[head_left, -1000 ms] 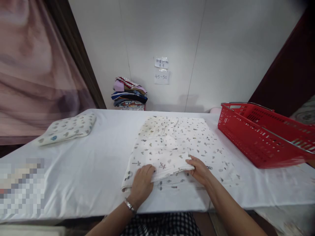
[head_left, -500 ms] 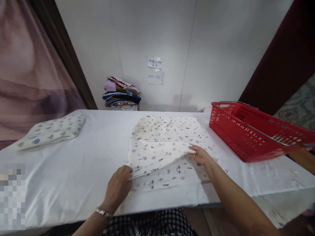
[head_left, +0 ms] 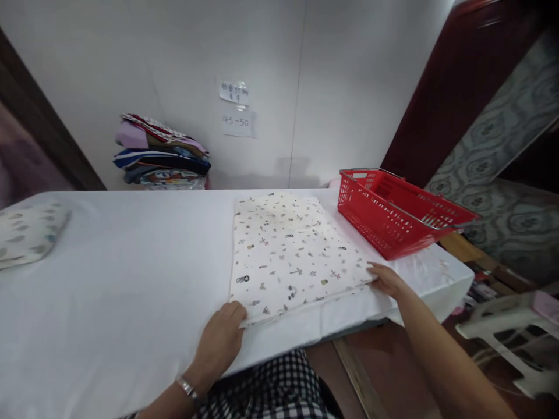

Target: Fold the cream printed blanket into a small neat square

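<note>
The patterned cloth (head_left: pixel 283 250) lies flat ahead; its near edge runs between the left hand (head_left: pixel 222 333) and right hand (head_left: pixel 386 280), each pinching a corner, neither nearer; I can't tell its long side.

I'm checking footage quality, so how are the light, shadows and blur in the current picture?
Head view: light looks soft and dim, though the print on the patterned cloth shows; head view: a faint shadow lies on the wall, left of the red basket; head view: writing on the upper sign is smeared, the lower sign's "45-50" readable; head view: top right corner very dark.
</note>
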`<state>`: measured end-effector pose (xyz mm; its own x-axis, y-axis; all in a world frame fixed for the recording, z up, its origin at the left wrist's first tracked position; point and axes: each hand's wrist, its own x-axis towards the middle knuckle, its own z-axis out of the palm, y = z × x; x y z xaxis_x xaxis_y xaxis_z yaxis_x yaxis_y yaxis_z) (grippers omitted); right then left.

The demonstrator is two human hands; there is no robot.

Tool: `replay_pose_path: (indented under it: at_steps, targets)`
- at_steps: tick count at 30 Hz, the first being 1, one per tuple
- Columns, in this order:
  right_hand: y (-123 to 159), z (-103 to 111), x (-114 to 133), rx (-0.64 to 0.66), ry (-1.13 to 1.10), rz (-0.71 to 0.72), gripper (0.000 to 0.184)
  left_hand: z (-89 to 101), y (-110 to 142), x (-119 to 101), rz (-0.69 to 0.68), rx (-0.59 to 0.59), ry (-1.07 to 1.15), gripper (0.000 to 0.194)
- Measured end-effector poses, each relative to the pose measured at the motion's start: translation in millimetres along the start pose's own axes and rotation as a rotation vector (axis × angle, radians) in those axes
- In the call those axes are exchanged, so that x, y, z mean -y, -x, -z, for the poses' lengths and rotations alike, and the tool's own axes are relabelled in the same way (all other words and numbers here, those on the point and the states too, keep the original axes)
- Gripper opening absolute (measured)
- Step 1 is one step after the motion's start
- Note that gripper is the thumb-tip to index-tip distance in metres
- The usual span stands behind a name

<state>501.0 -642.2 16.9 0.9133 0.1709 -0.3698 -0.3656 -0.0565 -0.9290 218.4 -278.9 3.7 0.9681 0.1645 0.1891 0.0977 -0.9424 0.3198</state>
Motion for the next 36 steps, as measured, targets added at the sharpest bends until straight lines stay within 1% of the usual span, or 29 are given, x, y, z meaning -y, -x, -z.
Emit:
replay_pose_path:
  at_steps: [1,3,6,9,12,16,18,19,21,22,24,25,27,29,30,33,36]
  targets:
    - [1.0,1.9,-8.4,0.007,0.021,-0.029,0.018,-0.2,1.5,3.4,-0.009,-0.01,-0.006,0.027]
    - [1.6,3.7,-13.1,0.011,0.059,-0.057,0.017,2.3,2.5,7.3,-0.034,-0.054,-0.024,0.026]
    - [1.6,3.0,0.3,0.033,0.138,-0.073,0.012,8.9,2.5,8.4,-0.038,-0.146,-0.04,0.021]
    - [3.6,-0.5,15.4,0.084,0.212,-0.056,0.01,11.3,5.1,11.4,0.056,-0.207,-0.03,0.016]
    - [7.6,-3.8,15.8,0.119,0.319,-0.1,0.014,7.7,10.5,18.4,0.13,-0.166,-0.023,0.011]
    - [12.8,-3.7,4.3,0.121,0.459,-0.186,0.021,4.6,13.7,23.9,0.131,-0.086,-0.08,0.008]
    - [14.0,-2.7,2.1,0.107,0.492,-0.19,0.021,5.7,10.6,22.1,0.091,-0.092,-0.137,0.01]
    - [14.1,-2.3,2.5,0.096,0.507,-0.189,0.021,6.6,7.9,20.2,0.056,-0.11,-0.166,0.015]
    - [13.6,-2.0,5.7,0.066,0.538,-0.185,0.019,8.8,1.1,15.9,-0.033,-0.153,-0.214,0.027]
    - [13.3,-2.1,7.9,0.052,0.554,-0.182,0.018,10.2,-2.3,14.1,-0.083,-0.156,-0.227,0.028]
    - [13.1,-2.5,12.4,0.034,0.578,-0.167,0.017,13.9,-7.3,13.1,-0.16,-0.124,-0.231,0.019]
    - [13.4,-2.8,14.0,0.036,0.583,-0.154,0.017,16.3,-8.4,14.2,-0.169,-0.116,-0.227,0.015]
    - [14.6,-3.8,15.1,0.063,0.585,-0.127,0.016,21.0,-7.1,19.7,-0.123,-0.151,-0.218,0.01]
    - [16.0,-5.3,12.8,0.107,0.599,-0.123,0.016,23.6,-1.8,27.1,-0.041,-0.206,-0.214,0.011]
    - [16.6,-6.3,10.6,0.127,0.617,-0.133,0.016,23.5,1.5,30.4,-0.018,-0.209,-0.209,0.011]
    - [17.0,-9.4,3.8,0.14,0.706,-0.16,0.017,18.6,10.7,35.0,-0.032,-0.139,-0.177,0.01]
    - [15.3,-11.7,1.1,0.097,0.803,-0.145,0.016,12.1,14.5,32.6,-0.058,-0.114,-0.138,0.012]
